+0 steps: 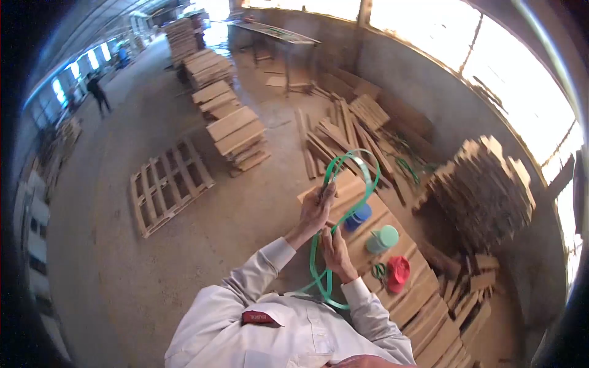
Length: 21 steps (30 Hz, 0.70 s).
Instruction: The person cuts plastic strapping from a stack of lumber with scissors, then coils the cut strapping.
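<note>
A green plastic strap [369, 190] is bent into loose loops in front of my chest, with its lower part hanging toward my shirt. My left hand [316, 210] is closed around the strap near the upper loops. Just below and to the right, my right hand [335, 250] grips the strap with its fingers pressed together. Beside my hands, a blue container [358, 217] and a pale green container [383, 238] stand on stacked boards [406, 302]. A red cap-like item [399, 273] lies there too, near a small dark green looped item [378, 270].
A wooden pallet [170, 187] lies on the floor at left. Board stacks [236, 130] run in a row toward the back. Loose planks [343, 138] and a large wood pile [485, 187] are along the right wall. A person [97, 94] stands far off at left.
</note>
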Available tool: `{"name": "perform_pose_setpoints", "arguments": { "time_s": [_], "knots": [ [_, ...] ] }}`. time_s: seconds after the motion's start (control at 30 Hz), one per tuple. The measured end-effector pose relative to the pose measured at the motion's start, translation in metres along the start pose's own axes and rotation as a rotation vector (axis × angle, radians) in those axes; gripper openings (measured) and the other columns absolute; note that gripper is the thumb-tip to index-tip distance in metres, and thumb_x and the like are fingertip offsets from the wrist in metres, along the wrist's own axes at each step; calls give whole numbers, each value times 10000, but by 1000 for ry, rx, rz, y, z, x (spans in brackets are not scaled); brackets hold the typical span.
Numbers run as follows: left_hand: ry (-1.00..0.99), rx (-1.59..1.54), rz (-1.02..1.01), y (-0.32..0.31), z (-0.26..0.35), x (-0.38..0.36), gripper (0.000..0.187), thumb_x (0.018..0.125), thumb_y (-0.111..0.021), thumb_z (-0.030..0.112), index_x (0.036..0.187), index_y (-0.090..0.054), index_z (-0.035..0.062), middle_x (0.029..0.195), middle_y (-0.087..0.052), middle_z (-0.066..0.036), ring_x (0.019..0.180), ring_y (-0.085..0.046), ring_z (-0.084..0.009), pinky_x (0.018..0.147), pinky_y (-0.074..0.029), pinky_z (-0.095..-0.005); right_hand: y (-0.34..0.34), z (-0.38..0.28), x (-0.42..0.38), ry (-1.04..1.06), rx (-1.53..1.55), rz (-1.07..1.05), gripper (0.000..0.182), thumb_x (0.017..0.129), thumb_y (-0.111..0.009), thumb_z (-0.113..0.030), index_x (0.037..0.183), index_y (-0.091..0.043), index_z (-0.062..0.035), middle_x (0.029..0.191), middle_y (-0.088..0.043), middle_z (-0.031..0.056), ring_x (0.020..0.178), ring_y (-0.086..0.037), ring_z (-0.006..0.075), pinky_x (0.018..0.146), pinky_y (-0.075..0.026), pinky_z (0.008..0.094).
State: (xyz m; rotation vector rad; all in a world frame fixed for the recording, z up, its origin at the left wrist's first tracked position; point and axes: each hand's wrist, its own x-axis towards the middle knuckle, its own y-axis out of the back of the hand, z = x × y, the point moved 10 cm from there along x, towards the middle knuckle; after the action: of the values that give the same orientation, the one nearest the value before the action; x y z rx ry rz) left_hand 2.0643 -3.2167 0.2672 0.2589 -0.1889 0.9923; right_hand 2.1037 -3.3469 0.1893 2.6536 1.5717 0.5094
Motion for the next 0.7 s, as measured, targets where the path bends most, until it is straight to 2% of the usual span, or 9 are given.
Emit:
{"name": "perform_pose_setpoints", "arguments": {
  "time_s": [0.03, 0.13, 0.17, 0.27, 0.3, 0.4, 0.43, 0.5, 0.7],
  "knots": [
    [-9, 31, 50, 31, 5, 6, 549, 1051, -530, 545, 948, -652, 20, 657, -520, -38, 639, -540, -132, 599, -452, -350, -29, 23, 1, -114, 112, -74, 391, 1132, -398, -307, 1411, -452, -39, 891, -636, 167, 785, -637, 265, 714, -514, 418],
    [22, 172, 60, 103, -30, 6, 487, 1056, -564, 506, 1108, -594, 23, 848, -583, -40, 770, -581, -145, 667, -482, -341, -97, -29, 12, -90, -39, -204, 403, 1125, -414, -327, 1426, -444, -59, 843, -629, 176, 749, -641, 282, 700, -514, 441],
    [-30, -20, -19, 113, -57, -3, 580, 1012, -608, 558, 1199, -542, 13, 926, -601, -64, 809, -599, -161, 716, -505, -346, -118, -21, 18, -155, -51, -241, 396, 1119, -431, -328, 1425, -429, -76, 859, -627, 196, 770, -665, 303, 702, -513, 445],
    [234, -545, -10, 154, -93, -24, 669, 951, -688, 569, 1245, -502, -2, 957, -614, -89, 822, -613, -193, 755, -521, -369, -152, -30, 50, -252, -34, -160, 380, 1123, -443, -324, 1356, -524, -35, 732, -557, 67, 658, -539, 148, 608, -466, 352],
    [154, -449, 29, 171, -98, -24, 623, 950, -704, 521, 1246, -507, 9, 975, -611, -75, 829, -612, -176, 754, -526, -361, -160, -33, 62, -103, -63, -113, 333, 1102, -490, -291, 1274, -560, -15, 749, -635, 127, 678, -646, 244, 621, -494, 403],
    [35, -120, 136, 208, -104, -18, 535, 937, -753, 404, 1242, -518, 32, 999, -599, -45, 839, -606, -142, 749, -535, -341, -207, 5, 74, 35, -223, -302, 272, 1064, -524, -216, 1220, -553, 5, 832, -695, 215, 776, -707, 415, 651, -513, 470],
    [66, 27, 169, 220, -84, -13, 532, 926, -770, 382, 1237, -517, 33, 987, -595, -42, 835, -603, -141, 746, -533, -335, -221, -8, 78, 76, -253, -387, 242, 1029, -530, -158, 1216, -532, -5, 890, -680, 294, 864, -655, 529, 674, -506, 530],
    [186, 129, 286, 244, -82, 1, 505, 908, -806, 320, 1202, -522, 24, 966, -604, -46, 842, -609, -139, 733, -527, -318, -240, 1, 88, -34, -280, -428, 259, 1033, -521, -160, 1249, -509, -18, 883, -661, 311, 856, -645, 536, 668, -497, 538],
    [117, -116, 259, 264, -141, 68, 392, 906, -826, 337, 1055, -604, 49, 894, -663, -40, 773, -626, -129, 707, -516, -282, -258, 32, 148, -56, -265, -429, 226, 1064, -515, -218, 1147, -453, -17, 825, -616, 322, 828, -607, 560, 635, -443, 578]
  ]
}}
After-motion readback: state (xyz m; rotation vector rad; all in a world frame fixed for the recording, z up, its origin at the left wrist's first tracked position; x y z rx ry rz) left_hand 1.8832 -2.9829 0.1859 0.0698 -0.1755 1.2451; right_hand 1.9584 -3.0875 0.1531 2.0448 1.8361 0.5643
